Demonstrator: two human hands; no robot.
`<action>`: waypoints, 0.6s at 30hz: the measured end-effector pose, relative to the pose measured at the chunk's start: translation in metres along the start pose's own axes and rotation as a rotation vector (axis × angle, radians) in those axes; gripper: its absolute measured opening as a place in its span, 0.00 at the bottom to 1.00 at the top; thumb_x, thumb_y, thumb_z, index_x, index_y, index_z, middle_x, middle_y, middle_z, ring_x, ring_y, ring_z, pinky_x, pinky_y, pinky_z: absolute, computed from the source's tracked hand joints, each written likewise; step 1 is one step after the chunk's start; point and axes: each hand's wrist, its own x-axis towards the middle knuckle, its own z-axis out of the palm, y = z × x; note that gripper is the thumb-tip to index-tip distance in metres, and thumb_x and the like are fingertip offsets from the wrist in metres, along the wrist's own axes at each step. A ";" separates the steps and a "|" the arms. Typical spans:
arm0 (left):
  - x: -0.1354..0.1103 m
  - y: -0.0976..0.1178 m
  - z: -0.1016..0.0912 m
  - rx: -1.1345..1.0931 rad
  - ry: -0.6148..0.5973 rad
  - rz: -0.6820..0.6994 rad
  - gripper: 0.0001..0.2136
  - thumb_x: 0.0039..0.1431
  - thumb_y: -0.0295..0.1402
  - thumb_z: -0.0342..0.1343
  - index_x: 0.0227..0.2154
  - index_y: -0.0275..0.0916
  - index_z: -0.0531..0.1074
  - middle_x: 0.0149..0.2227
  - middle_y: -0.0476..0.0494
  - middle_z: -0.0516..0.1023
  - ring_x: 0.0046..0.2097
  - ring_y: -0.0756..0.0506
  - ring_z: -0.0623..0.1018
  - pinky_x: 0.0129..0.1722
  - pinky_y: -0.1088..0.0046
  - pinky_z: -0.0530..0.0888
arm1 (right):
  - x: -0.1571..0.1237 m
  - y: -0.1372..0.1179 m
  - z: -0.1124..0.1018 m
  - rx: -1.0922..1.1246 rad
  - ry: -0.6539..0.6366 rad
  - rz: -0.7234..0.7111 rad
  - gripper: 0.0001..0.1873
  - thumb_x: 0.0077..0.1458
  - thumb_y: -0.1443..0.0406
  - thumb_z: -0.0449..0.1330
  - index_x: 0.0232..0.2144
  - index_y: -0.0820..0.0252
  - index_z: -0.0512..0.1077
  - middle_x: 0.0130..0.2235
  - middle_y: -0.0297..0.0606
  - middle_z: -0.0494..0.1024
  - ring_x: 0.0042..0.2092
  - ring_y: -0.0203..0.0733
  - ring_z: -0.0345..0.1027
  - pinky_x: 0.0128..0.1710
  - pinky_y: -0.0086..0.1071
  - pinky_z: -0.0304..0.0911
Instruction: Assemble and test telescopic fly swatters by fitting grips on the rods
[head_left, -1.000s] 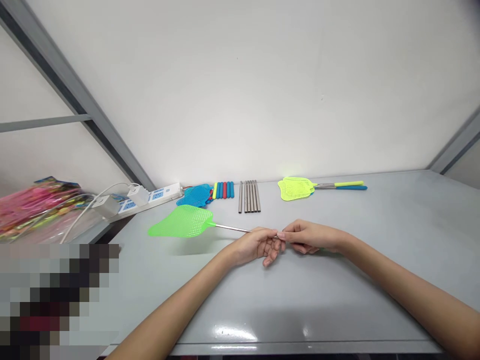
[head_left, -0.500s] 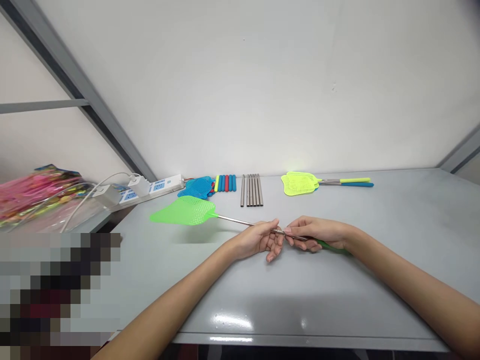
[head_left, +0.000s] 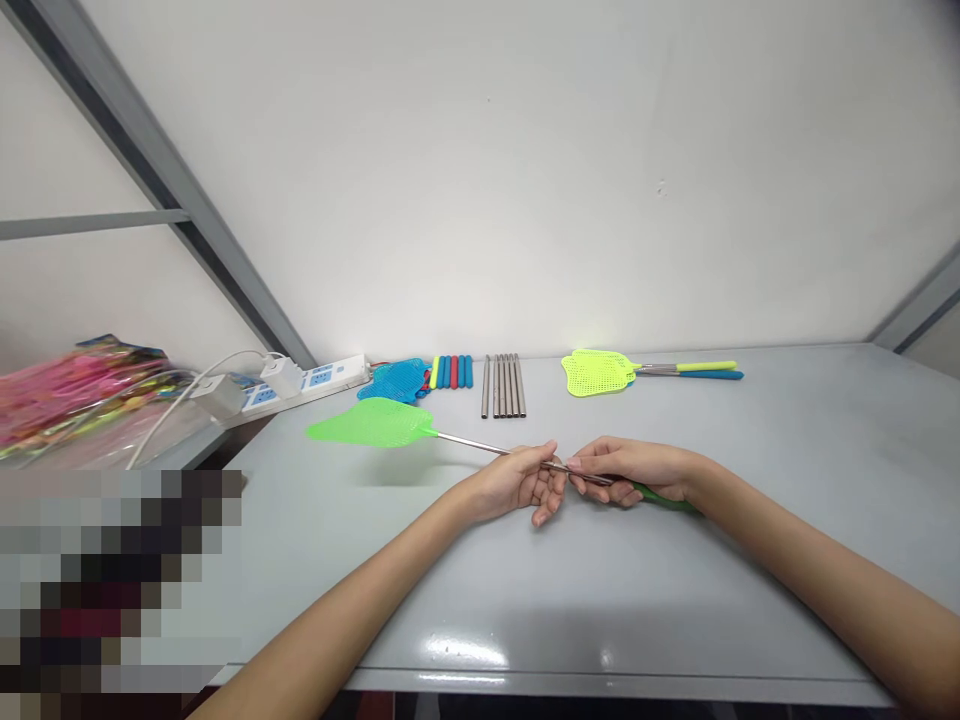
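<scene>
A green plastic fly swatter (head_left: 371,422) spans the grey table, its mesh head held just above the surface at left. Its steel shaft (head_left: 480,446) runs through the fingers of my left hand (head_left: 517,485), which pinches it. My right hand (head_left: 626,472) closes around the far end of the shaft, near the green handle (head_left: 664,497). That handle sticks out below my right wrist, partly hidden by the hand. The two hands nearly touch at the fingertips.
Along the back of the grey table (head_left: 750,560) lie blue swatter heads (head_left: 394,381), a row of coloured grips (head_left: 452,372), several steel tubes (head_left: 504,385) and assembled yellow swatters (head_left: 596,372). A power strip (head_left: 315,380) with plugs sits back left, beside a pink packaged pile (head_left: 75,390).
The green handle has come into view beyond my right hand, and more shaft shows between my hands. The camera view has shifted slightly.
</scene>
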 end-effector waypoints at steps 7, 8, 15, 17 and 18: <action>0.000 0.001 0.001 0.004 -0.002 0.010 0.21 0.60 0.44 0.39 0.23 0.32 0.67 0.16 0.47 0.69 0.15 0.52 0.68 0.19 0.77 0.64 | 0.000 0.000 0.000 -0.003 -0.003 -0.002 0.18 0.52 0.53 0.53 0.25 0.64 0.65 0.21 0.28 0.62 0.17 0.23 0.40 0.14 0.23 0.36; 0.000 0.001 0.000 0.004 -0.006 0.011 0.21 0.60 0.43 0.38 0.23 0.32 0.67 0.16 0.47 0.69 0.15 0.52 0.68 0.18 0.77 0.65 | 0.000 0.000 0.000 -0.003 -0.002 -0.004 0.18 0.53 0.53 0.53 0.24 0.64 0.65 0.21 0.28 0.62 0.17 0.23 0.40 0.14 0.23 0.36; 0.001 -0.001 -0.001 -0.012 -0.030 0.019 0.22 0.61 0.41 0.36 0.24 0.31 0.67 0.16 0.46 0.69 0.15 0.52 0.68 0.18 0.77 0.65 | -0.001 -0.001 0.001 -0.007 -0.003 -0.013 0.17 0.54 0.55 0.52 0.25 0.64 0.65 0.20 0.28 0.62 0.17 0.23 0.40 0.14 0.23 0.35; 0.001 -0.001 -0.001 -0.026 -0.037 0.017 0.21 0.62 0.41 0.36 0.23 0.31 0.67 0.16 0.46 0.69 0.15 0.52 0.68 0.18 0.77 0.65 | -0.001 0.000 0.000 -0.005 -0.002 -0.015 0.17 0.54 0.55 0.52 0.25 0.64 0.65 0.20 0.28 0.62 0.17 0.23 0.40 0.14 0.23 0.35; 0.001 -0.001 -0.001 -0.032 -0.036 0.016 0.21 0.62 0.40 0.36 0.23 0.31 0.67 0.16 0.46 0.69 0.15 0.52 0.68 0.18 0.77 0.65 | -0.001 0.000 0.000 -0.002 -0.002 -0.015 0.17 0.54 0.55 0.52 0.25 0.64 0.65 0.20 0.28 0.62 0.17 0.23 0.40 0.14 0.23 0.35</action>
